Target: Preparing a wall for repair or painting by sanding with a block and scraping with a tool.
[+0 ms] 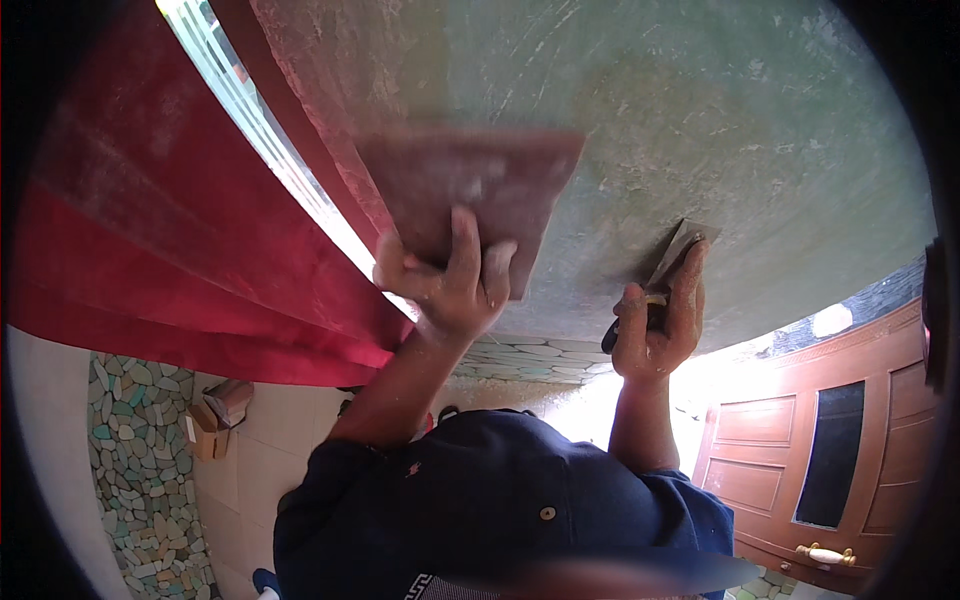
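In the head view, the person's right hand (657, 335) is closed around a scraper (676, 256), its long axis running from the dark handle at lower left to the blade tip at upper right. The blade lies ahead of that grip, over the green wall (790, 150); whether it touches is unclear. The left hand (455, 290) grips a flat reddish-brown board (480, 170), fingers spread over its lower part. The board lies left of the scraper, well apart, its wide edge upward; the right hand is nearer the blade.
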Demonstrator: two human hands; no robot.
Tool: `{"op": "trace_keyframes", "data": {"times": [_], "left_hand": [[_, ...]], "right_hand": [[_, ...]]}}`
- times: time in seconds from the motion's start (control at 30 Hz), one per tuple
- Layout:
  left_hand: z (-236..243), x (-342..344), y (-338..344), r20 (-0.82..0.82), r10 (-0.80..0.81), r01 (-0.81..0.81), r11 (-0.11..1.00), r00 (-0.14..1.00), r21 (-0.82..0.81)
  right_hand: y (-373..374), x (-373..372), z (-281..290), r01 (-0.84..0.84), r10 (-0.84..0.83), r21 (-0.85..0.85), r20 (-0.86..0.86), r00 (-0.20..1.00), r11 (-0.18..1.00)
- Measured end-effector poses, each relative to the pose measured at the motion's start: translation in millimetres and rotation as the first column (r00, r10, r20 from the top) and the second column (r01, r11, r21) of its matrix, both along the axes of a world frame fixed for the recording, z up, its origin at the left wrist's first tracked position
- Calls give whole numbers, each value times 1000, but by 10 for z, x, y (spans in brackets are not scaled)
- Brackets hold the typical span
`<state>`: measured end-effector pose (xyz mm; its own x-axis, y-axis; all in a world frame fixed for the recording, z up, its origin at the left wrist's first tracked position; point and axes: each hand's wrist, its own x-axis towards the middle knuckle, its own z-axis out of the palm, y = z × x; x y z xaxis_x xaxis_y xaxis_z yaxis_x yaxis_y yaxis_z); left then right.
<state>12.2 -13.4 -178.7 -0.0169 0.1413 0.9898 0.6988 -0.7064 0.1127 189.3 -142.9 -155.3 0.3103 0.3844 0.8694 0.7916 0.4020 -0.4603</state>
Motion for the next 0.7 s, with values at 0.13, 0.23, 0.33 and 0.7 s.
{"op": "trace_keyframes", "data": {"times": [0.13, 0.23, 0.33, 0.7], "left_hand": [[-564, -51, -78, -47, -1, -4, 996, 999, -91], [-391, -14, -95, -23, -20, 18, 995, 1000, -94], [211, 9, -65, -36, 24, -26, 998, 999, -49], [1771, -13, 183, -72, 224, -201, 948, 972, 245]], "right_hand": [[20, 33, -10, 43, -43, 12, 30, 999, 999], [22, 35, -26, 46, -47, 30, 53, 997, 999], [25, 39, 3, 36, -39, 40, 78, 996, 999], [45, 33, -25, 1, -1, 24, -16, 1000, 1000]]}}
